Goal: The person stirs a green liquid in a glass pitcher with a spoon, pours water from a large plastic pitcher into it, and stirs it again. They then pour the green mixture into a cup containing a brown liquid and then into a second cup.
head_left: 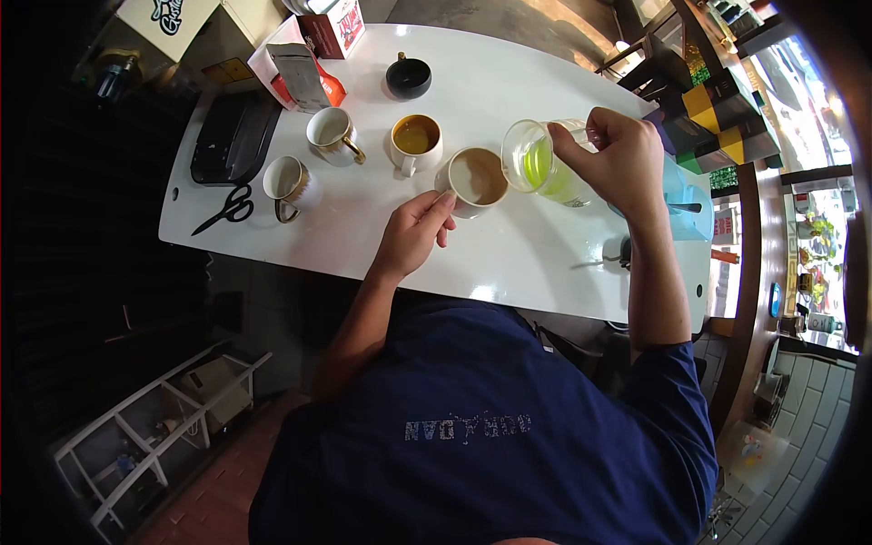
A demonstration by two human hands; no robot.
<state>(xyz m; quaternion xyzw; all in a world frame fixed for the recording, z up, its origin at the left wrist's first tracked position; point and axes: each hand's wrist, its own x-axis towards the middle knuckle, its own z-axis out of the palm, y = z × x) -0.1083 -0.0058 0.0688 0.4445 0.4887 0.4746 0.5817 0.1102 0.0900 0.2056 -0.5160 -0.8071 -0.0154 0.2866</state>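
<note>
My left hand [418, 232] grips the handle side of a light cup [477, 178], its fingers closed; the cup's inside looks beige. To the right, my right hand [619, 156] holds a clear glass pitcher [550, 163] tilted toward that cup, with yellow-green liquid in it. The pitcher's rim is beside the cup's right edge. Left of the cup stands a white mug [416, 145] with an amber inside. Two white mugs with gold handles [331, 135] [290, 182] stand farther left. A black cup [408, 78] is behind them.
Black scissors [227, 210] and a black tray-like device [234, 138] lie on the white table [409, 259] at left. Bags and boxes [304, 74] stand at the back left. A light blue container [688, 204] and stacked dark boxes [718, 123] are at right.
</note>
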